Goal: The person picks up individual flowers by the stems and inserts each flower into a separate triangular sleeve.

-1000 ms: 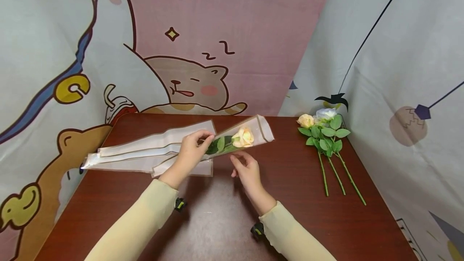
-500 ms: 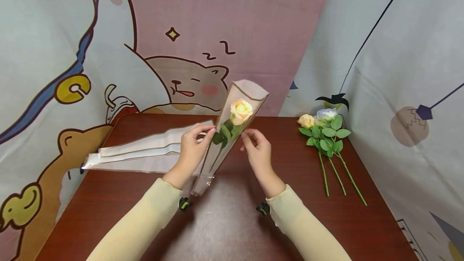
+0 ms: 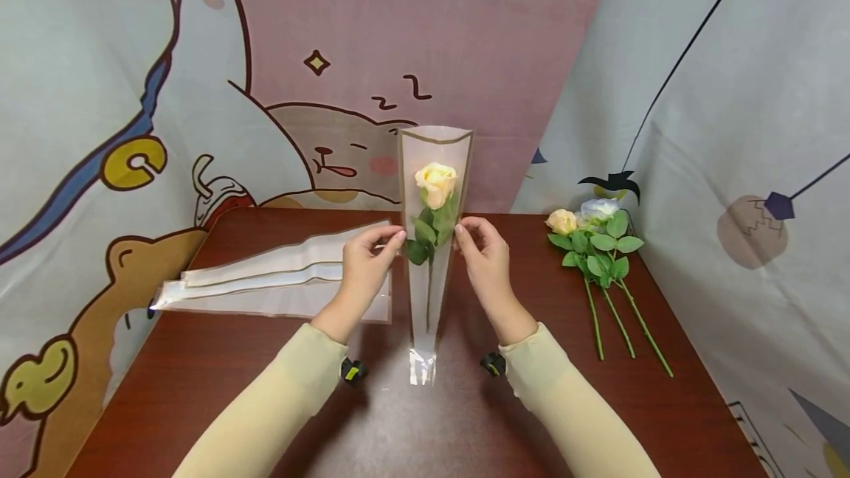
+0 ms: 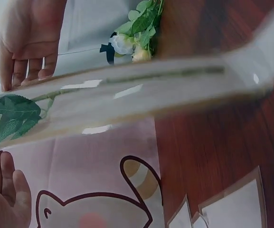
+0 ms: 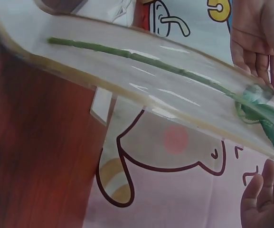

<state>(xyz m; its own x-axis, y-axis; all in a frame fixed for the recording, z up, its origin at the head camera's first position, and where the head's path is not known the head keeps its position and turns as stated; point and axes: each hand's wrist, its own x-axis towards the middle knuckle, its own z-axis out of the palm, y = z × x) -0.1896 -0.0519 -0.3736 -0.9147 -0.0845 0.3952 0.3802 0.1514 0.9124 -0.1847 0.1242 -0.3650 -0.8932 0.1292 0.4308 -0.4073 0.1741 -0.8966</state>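
Observation:
A clear flower sleeve (image 3: 420, 293) with a gold border stands upright in front of me, wide mouth up and narrow end down. Inside it is a cream-yellow rose (image 3: 436, 184), its green leaves (image 4: 15, 116) halfway up and its stem (image 5: 151, 61) running down the middle. My left hand (image 3: 364, 268) pinches the sleeve's left edge at leaf height between thumb and fingers. Opposite it, my right hand (image 3: 489, 260) pinches the right edge at about the same height. Both hands also show in each wrist view, one on either side of the sleeve.
Several flat flower sleeves (image 3: 265, 297) lie overlapping on the left of the brown table (image 3: 571, 411). On the right lie more artificial roses (image 3: 562, 222), yellow and pale blue, stems toward me. A cartoon-printed cloth (image 3: 491, 57) hangs behind the table and along its sides.
The sleeve with the rose has swung from lying slantwise to upright. The right hand, earlier free below the sleeve, now pinches its right edge; both hands have shifted slightly right.

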